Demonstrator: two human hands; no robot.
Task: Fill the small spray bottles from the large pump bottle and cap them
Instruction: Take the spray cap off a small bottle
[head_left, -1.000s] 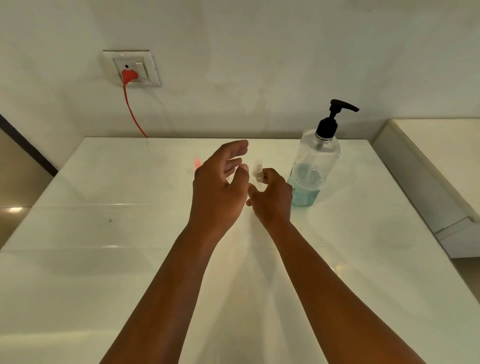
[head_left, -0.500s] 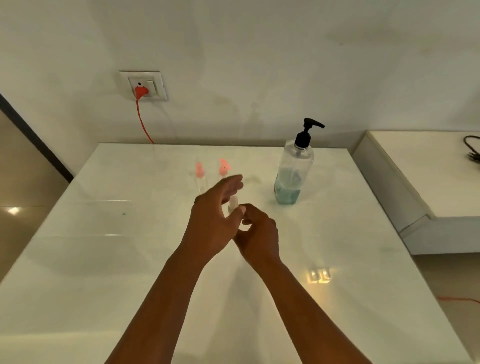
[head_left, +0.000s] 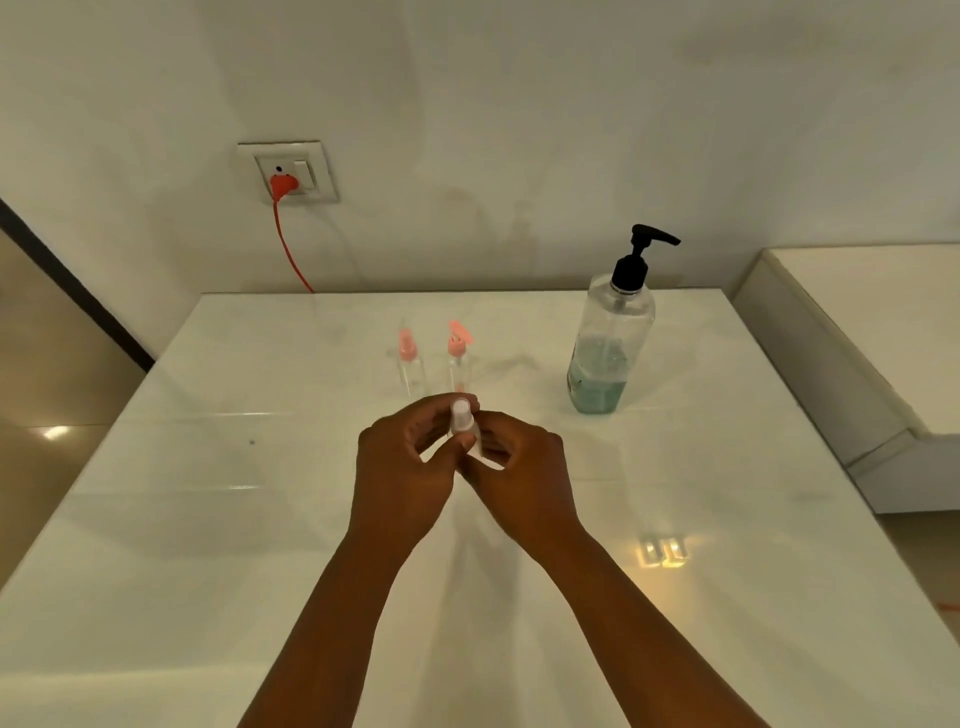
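Observation:
A small clear spray bottle (head_left: 462, 423) with a white top sits between both hands above the middle of the white table (head_left: 208, 519). My left hand (head_left: 402, 467) pinches its upper part; my right hand (head_left: 519, 473) grips its lower body, which the fingers mostly hide. Two more small clear bottles with pink tops, the left one (head_left: 409, 358) and the right one (head_left: 458, 358), stand just behind my hands. The large clear pump bottle (head_left: 610, 343), with a black pump and blue-green liquid low inside, stands at the back right.
A wall socket (head_left: 288, 171) with an orange plug and cord (head_left: 291, 249) is on the wall behind the table. A lower white ledge (head_left: 857, 332) runs along the right side. A bright light reflection (head_left: 662, 551) lies on the table near my right forearm.
Both hands drew back toward me from beside the pump bottle, and my left hand closed onto the small bottle's top. The camera tilted, bringing the two pink-topped bottles into view.

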